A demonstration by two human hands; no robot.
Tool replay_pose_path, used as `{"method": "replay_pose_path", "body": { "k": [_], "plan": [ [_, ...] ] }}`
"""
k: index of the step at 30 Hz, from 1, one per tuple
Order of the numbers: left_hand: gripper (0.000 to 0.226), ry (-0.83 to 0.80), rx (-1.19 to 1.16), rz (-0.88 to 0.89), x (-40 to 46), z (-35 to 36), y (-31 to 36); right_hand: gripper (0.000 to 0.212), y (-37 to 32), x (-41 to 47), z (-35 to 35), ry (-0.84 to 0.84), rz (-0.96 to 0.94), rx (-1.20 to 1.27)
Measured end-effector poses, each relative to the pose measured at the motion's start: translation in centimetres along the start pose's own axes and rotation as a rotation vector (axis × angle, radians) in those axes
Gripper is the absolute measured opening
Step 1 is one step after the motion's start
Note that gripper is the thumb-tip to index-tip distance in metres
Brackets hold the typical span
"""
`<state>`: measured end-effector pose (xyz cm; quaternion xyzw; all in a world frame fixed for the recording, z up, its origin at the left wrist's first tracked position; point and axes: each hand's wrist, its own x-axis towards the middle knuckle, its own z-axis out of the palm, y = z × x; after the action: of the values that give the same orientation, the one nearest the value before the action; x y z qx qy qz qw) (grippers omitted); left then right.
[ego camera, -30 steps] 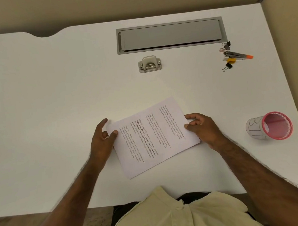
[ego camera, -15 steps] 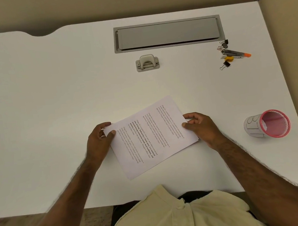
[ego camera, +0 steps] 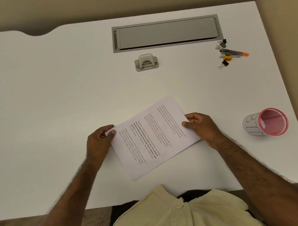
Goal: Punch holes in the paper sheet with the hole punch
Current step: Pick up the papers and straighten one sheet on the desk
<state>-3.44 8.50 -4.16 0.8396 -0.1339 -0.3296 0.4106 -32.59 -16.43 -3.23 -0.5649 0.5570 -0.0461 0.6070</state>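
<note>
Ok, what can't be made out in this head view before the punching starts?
- Printed text on the paper sheet: too small to read.
- Left hand and right hand fingertips: hidden under the sheet's edges.
- Hole punch slot: too small to see.
- Binder clips pile: items overlap.
- Pink cup markings: partly turned away.

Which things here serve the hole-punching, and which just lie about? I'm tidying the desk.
For the job:
paper sheet, gripped by left hand and right hand
hole punch

Lying about:
binder clips
stapler
tipped pink mesh cup
</note>
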Motion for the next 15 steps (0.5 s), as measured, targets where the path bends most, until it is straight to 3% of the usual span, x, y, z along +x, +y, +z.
{"method": "replay_pose_path", "body": {
  "k": [15],
  "plan": [
    [0.019, 0.023, -0.057, -0.012, 0.3, 0.2, -0.1, 0.019, -1.2, 0.5, -0.2, -0.007, 0.115, 0.036]
  ]
}}
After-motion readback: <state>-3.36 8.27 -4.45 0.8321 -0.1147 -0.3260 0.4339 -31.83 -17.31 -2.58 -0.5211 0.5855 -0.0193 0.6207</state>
